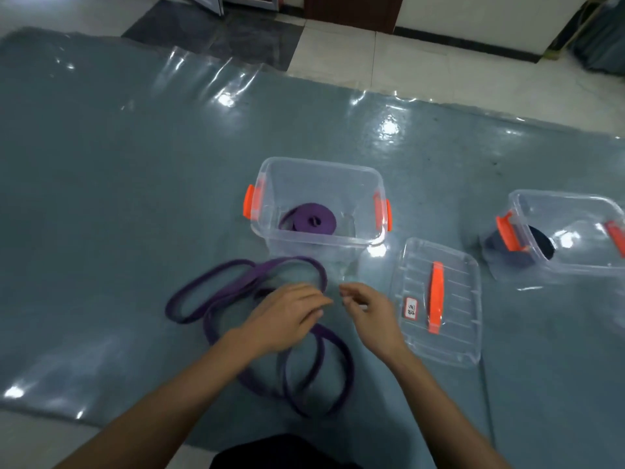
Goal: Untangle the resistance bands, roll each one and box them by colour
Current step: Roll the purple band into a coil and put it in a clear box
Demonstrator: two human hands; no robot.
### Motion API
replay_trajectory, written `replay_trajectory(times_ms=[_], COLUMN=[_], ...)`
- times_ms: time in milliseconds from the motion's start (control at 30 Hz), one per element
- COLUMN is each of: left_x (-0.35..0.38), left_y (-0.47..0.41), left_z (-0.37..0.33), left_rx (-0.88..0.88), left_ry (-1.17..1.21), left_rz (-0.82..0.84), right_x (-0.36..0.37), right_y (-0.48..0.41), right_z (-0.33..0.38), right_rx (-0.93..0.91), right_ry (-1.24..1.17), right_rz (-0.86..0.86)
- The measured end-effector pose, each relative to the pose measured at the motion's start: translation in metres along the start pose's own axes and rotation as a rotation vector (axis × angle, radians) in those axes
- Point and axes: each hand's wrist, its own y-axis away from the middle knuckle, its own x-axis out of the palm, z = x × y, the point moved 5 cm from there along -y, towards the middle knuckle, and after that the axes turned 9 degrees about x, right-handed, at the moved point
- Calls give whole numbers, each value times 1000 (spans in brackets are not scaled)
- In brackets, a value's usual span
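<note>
My left hand (287, 314) lies palm down over the middle of the loose purple bands (220, 270), fingers fairly straight and pointing toward the other hand. Nothing is pinched that I can see, and blur hides whether the fingertips actually press a strand or only hover on it. My right hand (370, 313) is just beside it, apart from the rubber, fingers loosely curled with thumb and forefinger close together but holding nothing I can make out. I judge the left is there to pin the knot flat, so the right can pick out a single strand.

The bands sprawl in several overlapping loops on the mat (101, 198), some fanning out to my left, others trailing back toward my knees. They cross under my left palm, so that is likely where the tangle sits.

Just beyond the loops stands the open clear box (321, 164) with orange latches, and one rolled purple band (313, 221) already lies flat on its floor. This colour's home is therefore within easy reach. Its lid (453, 340) rests on the mat by my right wrist, orange handle (436, 296) up and a small label (411, 308) showing, parked out of the way. Farther right, well apart, a second box (575, 269) holds a dark roll (541, 245), which keeps that colour separate.
</note>
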Motion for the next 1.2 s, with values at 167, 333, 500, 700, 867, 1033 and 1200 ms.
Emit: replay_trajectory(times_ms=[167, 333, 500, 700, 867, 1033, 1200], left_x=[49, 67, 52, 7, -17, -37, -33], left_y=[20, 25, 20, -4, -41, -77, -100], left_z=[-4, -11, -21, -47, -86, -126, -158], left_rx=[-99, -145, -213, -450, -443, -330, -276], left_ry=[-63, -222, -235, 47, 296, 279, 398], left_rz=[231, 331, 191, -163, -408, -499, -519], right_x=[14, 16, 1, -76, -125, -160, -176], right_y=[22, 40, 39, 44, 63, 84, 100], right_z=[-76, -100, -90, -5, 62, 105, 128], right_rx=[185, 147, 76, -256, -467, -595, -618], right_ry=[340, 498, 515, 243, 18, -123, -215], right_rz=[226, 247, 85, -297, -404, -456, -429])
